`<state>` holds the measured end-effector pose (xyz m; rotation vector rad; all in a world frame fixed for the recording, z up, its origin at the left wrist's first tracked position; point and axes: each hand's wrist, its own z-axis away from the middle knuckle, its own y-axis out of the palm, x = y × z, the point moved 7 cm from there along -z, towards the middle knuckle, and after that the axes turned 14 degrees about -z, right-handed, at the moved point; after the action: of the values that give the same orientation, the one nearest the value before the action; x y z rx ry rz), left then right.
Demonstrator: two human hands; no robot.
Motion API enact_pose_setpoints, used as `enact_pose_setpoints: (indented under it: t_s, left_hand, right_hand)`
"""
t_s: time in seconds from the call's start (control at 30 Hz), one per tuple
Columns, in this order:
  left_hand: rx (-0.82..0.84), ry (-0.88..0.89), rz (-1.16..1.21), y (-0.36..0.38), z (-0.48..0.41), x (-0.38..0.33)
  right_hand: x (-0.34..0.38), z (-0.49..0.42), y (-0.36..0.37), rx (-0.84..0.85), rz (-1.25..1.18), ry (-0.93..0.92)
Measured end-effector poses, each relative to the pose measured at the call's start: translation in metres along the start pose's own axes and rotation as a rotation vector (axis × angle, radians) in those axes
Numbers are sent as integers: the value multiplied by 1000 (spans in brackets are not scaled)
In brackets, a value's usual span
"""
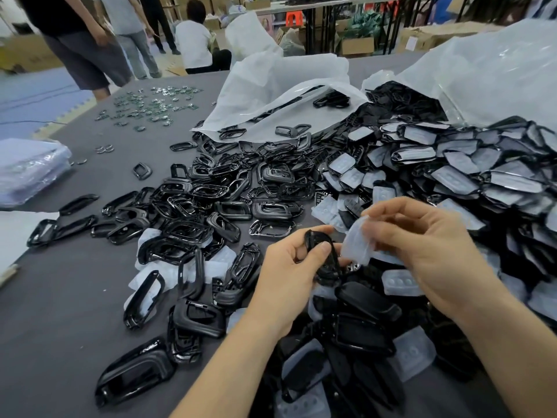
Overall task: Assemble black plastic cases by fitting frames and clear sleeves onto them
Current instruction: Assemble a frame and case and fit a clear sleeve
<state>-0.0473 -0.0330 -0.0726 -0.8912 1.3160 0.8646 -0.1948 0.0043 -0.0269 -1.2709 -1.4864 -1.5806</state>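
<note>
Head view: my left grip (289,267) pinches a glossy black oval plastic frame (330,268), half hidden under my thumb (321,247), above the grey desk (60,312); my right grip (428,242) pinches a blurred, milky clear sleeve (357,245) just beside it.

Small shiny pieces (150,107), perhaps metal, lie scattered across the far side of the grey surface (60,312). A wrapped stack (27,167) sits at left. Beyond, people (78,49) stand, and a seated person (193,40) is near cardboard boxes (358,45).
</note>
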Motion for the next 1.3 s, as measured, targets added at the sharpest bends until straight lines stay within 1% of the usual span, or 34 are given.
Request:
enact_pose_setpoints:
  t_s: [0.07,0.1,0.13,0.2,0.3,0.53,0.67,0.77,0.83,0.93,1.03,1.1,1.2,1.3]
  left_hand:
    - [22,-6,-45,1,1,1]
    - [43,-13,-41,3,2,1]
    - [67,-22,-25,4,3,1]
    - [95,-34,-2,6,3,0]
    - [108,-28,15,7,3,0]
    - [152,-24,41,5,3,-4]
    - [183,-66,46,8,4,-3]
    - [162,-87,57,8,3,-1]
    - [158,-71,78,7,1,-1]
    - [184,-28,97,6,1,-5]
    - [204,14,91,8,2,-7]
    - [218,47,71,11,3,-9]
    - [209,98,13,15,6,-12]
    - [199,116,-33,15,6,-12]
  right_hand:
    - [-5,6,19,169,84,47]
    - [-9,9,25,200,133,40]
    - [-12,10,28,189,186,12]
    - [-17,10,27,114,266,-61]
    - [-18,9,21,22,313,-120]
    - [-15,11,21,18,318,-156]
    - [-13,12,20,-13,218,-128]
    - [-12,13,18,-24,192,-112]
    - [-9,12,19,-19,145,-125]
    - [1,13,23,17,228,-228]
    - [3,15,26,31,269,-264]
    - [2,16,26,13,319,-281]
    - [0,15,19,-61,374,-279]
    - [1,14,13,-110,427,-283]
